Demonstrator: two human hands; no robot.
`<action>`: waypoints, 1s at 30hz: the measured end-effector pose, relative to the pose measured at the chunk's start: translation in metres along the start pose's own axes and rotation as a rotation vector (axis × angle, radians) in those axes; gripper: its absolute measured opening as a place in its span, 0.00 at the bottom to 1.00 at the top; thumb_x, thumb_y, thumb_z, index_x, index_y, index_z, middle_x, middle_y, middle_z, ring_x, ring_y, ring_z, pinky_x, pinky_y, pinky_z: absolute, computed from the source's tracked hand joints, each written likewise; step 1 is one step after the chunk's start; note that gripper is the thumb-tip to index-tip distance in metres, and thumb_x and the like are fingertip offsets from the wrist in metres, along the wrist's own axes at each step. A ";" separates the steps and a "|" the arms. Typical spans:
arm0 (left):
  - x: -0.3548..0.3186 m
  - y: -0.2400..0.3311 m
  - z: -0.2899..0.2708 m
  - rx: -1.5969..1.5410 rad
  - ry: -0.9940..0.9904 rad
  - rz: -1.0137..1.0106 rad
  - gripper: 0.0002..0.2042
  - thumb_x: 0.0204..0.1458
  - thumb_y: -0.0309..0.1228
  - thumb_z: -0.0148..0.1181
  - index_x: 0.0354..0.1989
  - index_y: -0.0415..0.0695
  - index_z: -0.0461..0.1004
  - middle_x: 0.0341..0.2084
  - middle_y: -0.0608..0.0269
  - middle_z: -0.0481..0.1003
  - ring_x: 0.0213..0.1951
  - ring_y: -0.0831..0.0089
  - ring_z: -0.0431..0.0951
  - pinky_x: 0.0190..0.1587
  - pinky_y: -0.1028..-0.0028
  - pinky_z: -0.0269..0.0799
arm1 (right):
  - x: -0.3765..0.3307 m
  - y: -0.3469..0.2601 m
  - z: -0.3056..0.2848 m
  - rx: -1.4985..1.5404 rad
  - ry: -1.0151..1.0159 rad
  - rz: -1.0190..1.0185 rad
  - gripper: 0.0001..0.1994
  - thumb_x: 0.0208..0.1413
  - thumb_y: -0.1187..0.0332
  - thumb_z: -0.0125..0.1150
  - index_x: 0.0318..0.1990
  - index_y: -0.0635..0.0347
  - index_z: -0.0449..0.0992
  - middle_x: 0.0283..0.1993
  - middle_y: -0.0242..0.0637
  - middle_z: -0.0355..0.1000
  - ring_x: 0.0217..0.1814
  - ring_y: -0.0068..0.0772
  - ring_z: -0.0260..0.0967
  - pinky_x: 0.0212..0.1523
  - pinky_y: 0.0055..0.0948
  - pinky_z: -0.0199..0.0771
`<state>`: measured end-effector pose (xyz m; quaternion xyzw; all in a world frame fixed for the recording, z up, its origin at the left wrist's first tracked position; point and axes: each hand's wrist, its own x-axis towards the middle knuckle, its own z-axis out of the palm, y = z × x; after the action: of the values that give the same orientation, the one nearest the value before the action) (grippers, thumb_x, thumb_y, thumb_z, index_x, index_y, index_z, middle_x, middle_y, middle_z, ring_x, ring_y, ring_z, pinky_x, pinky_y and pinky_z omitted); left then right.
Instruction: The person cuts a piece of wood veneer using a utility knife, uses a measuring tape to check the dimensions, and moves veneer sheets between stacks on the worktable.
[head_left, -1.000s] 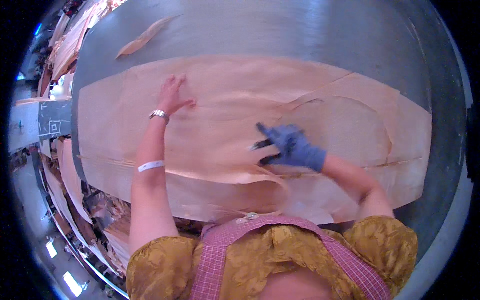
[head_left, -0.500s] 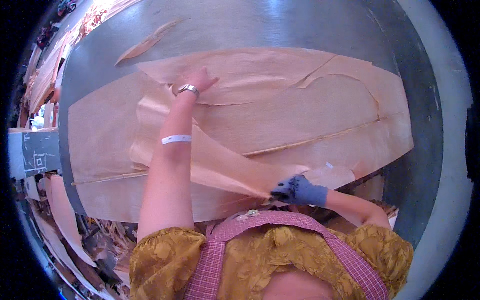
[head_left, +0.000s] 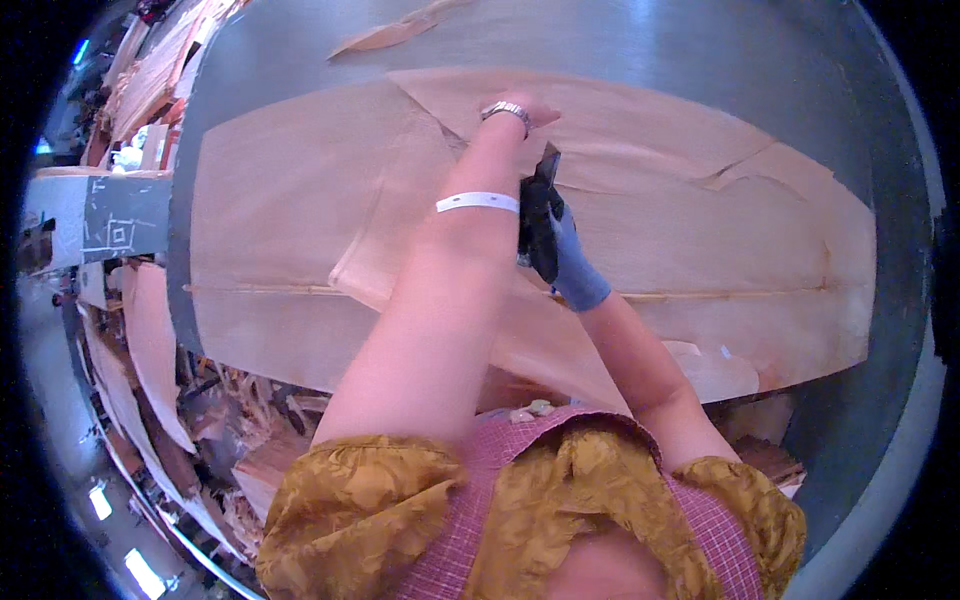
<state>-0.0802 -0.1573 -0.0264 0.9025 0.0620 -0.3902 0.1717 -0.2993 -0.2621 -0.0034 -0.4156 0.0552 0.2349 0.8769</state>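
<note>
Two hands meet over thin veneer sheets (head_left: 300, 200) spread on the grey counter (head_left: 700, 40) — left hand (head_left: 520, 108) pressing flat, gloved right hand (head_left: 560, 250) gripping a dark tool (head_left: 545, 175). Veneer looks light, brittle — best held by edges.

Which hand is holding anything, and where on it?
Right hand, blue-gloved, grips a dark flat tool by its lower end. Left hand rests on the thin wood veneer sheet.

Grey metal table (head_left: 700, 40) under the work; wood scrap pile (head_left: 230, 420) on floor, lower left; bright overhead light.
</note>
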 end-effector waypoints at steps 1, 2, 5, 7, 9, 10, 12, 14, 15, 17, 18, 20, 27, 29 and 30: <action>-0.001 0.007 0.007 0.008 0.042 0.027 0.36 0.49 0.63 0.50 0.63 0.55 0.66 0.66 0.59 0.60 0.68 0.58 0.55 0.66 0.52 0.51 | 0.006 0.005 0.001 0.143 0.018 0.012 0.17 0.63 0.55 0.55 0.52 0.53 0.70 0.38 0.25 0.74 0.27 0.18 0.66 0.23 0.20 0.66; -0.001 0.013 0.013 0.018 0.083 0.057 0.36 0.49 0.63 0.50 0.63 0.55 0.66 0.66 0.58 0.60 0.68 0.58 0.56 0.66 0.53 0.52 | 0.007 0.009 0.002 0.248 0.032 0.035 0.17 0.63 0.55 0.55 0.52 0.53 0.69 0.39 0.25 0.73 0.28 0.19 0.67 0.23 0.20 0.66; 0.030 -0.013 0.022 0.002 0.200 0.052 0.35 0.49 0.63 0.50 0.62 0.55 0.67 0.67 0.56 0.58 0.68 0.56 0.56 0.66 0.52 0.53 | 0.006 0.001 0.025 0.444 -0.011 0.184 0.17 0.62 0.56 0.56 0.53 0.51 0.67 0.40 0.25 0.72 0.32 0.20 0.68 0.26 0.21 0.68; 0.044 -0.009 0.027 0.042 0.188 0.047 0.35 0.49 0.63 0.50 0.62 0.54 0.68 0.67 0.55 0.56 0.68 0.56 0.56 0.66 0.51 0.53 | -0.003 -0.013 0.016 0.184 -0.071 0.178 0.20 0.62 0.52 0.55 0.54 0.52 0.67 0.37 0.26 0.72 0.29 0.18 0.66 0.25 0.19 0.66; 0.057 -0.006 0.030 0.070 0.173 0.077 0.35 0.50 0.63 0.50 0.61 0.54 0.68 0.67 0.55 0.56 0.67 0.56 0.56 0.66 0.50 0.53 | -0.006 -0.019 0.001 0.042 -0.111 0.154 0.21 0.61 0.51 0.57 0.54 0.53 0.68 0.36 0.26 0.71 0.26 0.16 0.64 0.24 0.17 0.63; 0.064 -0.009 0.029 0.070 0.169 0.102 0.35 0.50 0.63 0.49 0.61 0.54 0.69 0.67 0.55 0.57 0.67 0.55 0.57 0.66 0.50 0.53 | -0.004 -0.018 -0.006 0.025 -0.133 0.139 0.20 0.60 0.53 0.59 0.54 0.53 0.68 0.35 0.26 0.71 0.25 0.16 0.63 0.23 0.17 0.62; 0.075 -0.015 0.029 0.069 0.154 0.140 0.35 0.49 0.64 0.49 0.60 0.55 0.69 0.66 0.55 0.59 0.67 0.55 0.58 0.65 0.51 0.54 | -0.008 -0.024 -0.016 -0.026 -0.149 0.147 0.19 0.58 0.58 0.61 0.53 0.54 0.69 0.34 0.27 0.71 0.24 0.15 0.61 0.22 0.17 0.61; 0.080 -0.024 0.030 0.065 0.142 0.158 0.34 0.49 0.64 0.49 0.60 0.55 0.70 0.65 0.55 0.61 0.66 0.54 0.59 0.65 0.53 0.55 | -0.016 -0.045 -0.016 -0.092 -0.152 0.192 0.17 0.58 0.63 0.62 0.52 0.54 0.70 0.33 0.27 0.71 0.23 0.14 0.61 0.22 0.17 0.61; 0.078 -0.023 0.032 0.062 0.146 0.154 0.34 0.49 0.64 0.49 0.59 0.55 0.70 0.65 0.56 0.61 0.66 0.54 0.59 0.65 0.52 0.55 | -0.020 -0.057 -0.014 -0.167 -0.157 0.226 0.16 0.57 0.62 0.63 0.51 0.55 0.71 0.32 0.27 0.71 0.22 0.13 0.60 0.21 0.16 0.59; 0.071 -0.020 0.030 0.057 0.160 0.142 0.34 0.49 0.64 0.49 0.59 0.54 0.71 0.64 0.56 0.62 0.65 0.54 0.61 0.64 0.52 0.56 | -0.023 -0.078 -0.010 -0.315 -0.175 0.291 0.15 0.56 0.62 0.63 0.49 0.56 0.73 0.30 0.27 0.71 0.21 0.13 0.58 0.20 0.15 0.56; 0.062 -0.012 0.028 0.074 0.161 0.124 0.35 0.49 0.64 0.49 0.59 0.54 0.71 0.64 0.56 0.62 0.65 0.54 0.61 0.64 0.52 0.56 | -0.025 -0.085 -0.009 -0.379 -0.163 0.296 0.14 0.56 0.62 0.63 0.47 0.56 0.74 0.29 0.27 0.71 0.21 0.13 0.59 0.20 0.15 0.57; 0.044 0.003 0.025 0.105 0.162 0.091 0.35 0.49 0.64 0.49 0.59 0.53 0.70 0.64 0.55 0.62 0.65 0.55 0.61 0.64 0.53 0.56 | -0.027 -0.096 -0.009 -0.507 -0.136 0.308 0.12 0.56 0.62 0.63 0.45 0.57 0.77 0.27 0.27 0.71 0.21 0.13 0.60 0.20 0.14 0.57; 0.012 -0.004 0.031 0.121 0.332 0.191 0.30 0.52 0.58 0.52 0.57 0.49 0.72 0.64 0.50 0.61 0.63 0.50 0.62 0.64 0.48 0.54 | -0.073 -0.157 -0.007 -0.657 -0.042 0.366 0.10 0.55 0.63 0.62 0.39 0.58 0.77 0.25 0.27 0.71 0.19 0.13 0.60 0.18 0.15 0.58; 0.016 -0.025 0.043 0.104 0.411 0.284 0.27 0.54 0.55 0.52 0.55 0.48 0.73 0.63 0.49 0.62 0.63 0.49 0.63 0.63 0.45 0.52 | -0.089 -0.178 -0.013 -0.737 0.037 0.433 0.10 0.55 0.62 0.62 0.37 0.59 0.77 0.25 0.28 0.71 0.18 0.13 0.60 0.18 0.15 0.58; 0.025 -0.044 0.049 0.118 0.523 0.289 0.26 0.55 0.53 0.51 0.55 0.48 0.73 0.62 0.49 0.62 0.62 0.49 0.63 0.63 0.45 0.52 | -0.095 -0.188 -0.019 -0.744 0.078 0.456 0.10 0.55 0.62 0.62 0.37 0.60 0.77 0.24 0.28 0.71 0.16 0.14 0.59 0.17 0.15 0.57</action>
<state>-0.1078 -0.1341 -0.0873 0.9802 -0.0476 -0.1189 0.1509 -0.2950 -0.4132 0.1445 -0.6889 0.0902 0.4107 0.5904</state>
